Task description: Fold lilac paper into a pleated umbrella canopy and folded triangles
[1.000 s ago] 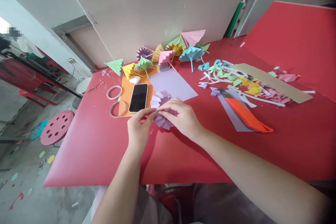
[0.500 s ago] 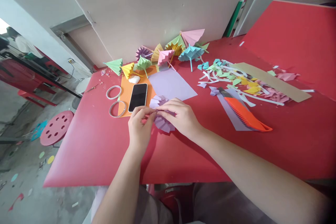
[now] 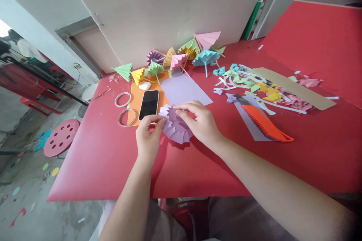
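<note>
Left hand [image 3: 147, 139]: bare, no ring, no watch; forearm bare to the frame edge, no sleeve in view. Right hand [image 3: 202, 124]: bare, no jewellery; forearm likewise uncovered. Lap: greyish-mauve garment [image 3: 243, 218] showing at the bottom edge.

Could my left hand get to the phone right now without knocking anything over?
Probably yes. The left hand pinches the pleated purple paper just below the phone, which lies flat on the orange sheet with nothing between. It would need to let go first.
</note>
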Tool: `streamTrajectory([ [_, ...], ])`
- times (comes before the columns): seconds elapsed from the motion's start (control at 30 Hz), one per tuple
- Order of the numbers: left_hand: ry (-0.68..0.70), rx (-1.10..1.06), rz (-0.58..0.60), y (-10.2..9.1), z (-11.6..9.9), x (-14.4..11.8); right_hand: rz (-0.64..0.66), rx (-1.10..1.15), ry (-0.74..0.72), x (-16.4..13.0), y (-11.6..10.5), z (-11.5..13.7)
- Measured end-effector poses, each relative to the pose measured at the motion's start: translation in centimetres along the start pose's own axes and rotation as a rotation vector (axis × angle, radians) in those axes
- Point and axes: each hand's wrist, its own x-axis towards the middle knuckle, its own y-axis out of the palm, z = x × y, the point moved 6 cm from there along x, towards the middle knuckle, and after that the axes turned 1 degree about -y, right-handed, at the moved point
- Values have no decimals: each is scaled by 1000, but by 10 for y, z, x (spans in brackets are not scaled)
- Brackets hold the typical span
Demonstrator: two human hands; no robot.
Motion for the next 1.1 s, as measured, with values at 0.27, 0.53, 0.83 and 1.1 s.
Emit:
streamTrajectory([
  [0.27,-133,-350,-199,-18,17,8,75,725,746,-6,21,-42],
  [0.53,-135,-283,-168,-15,14,4,222,1099,943,-18,39,-29],
  [0.83,-65,-140,-126,-13,11,5,219,1111,908,-15,37,-31],
  [1.1,-67,-153,-122,-12,11,5,255,1083,868,-15,36,-27],
])
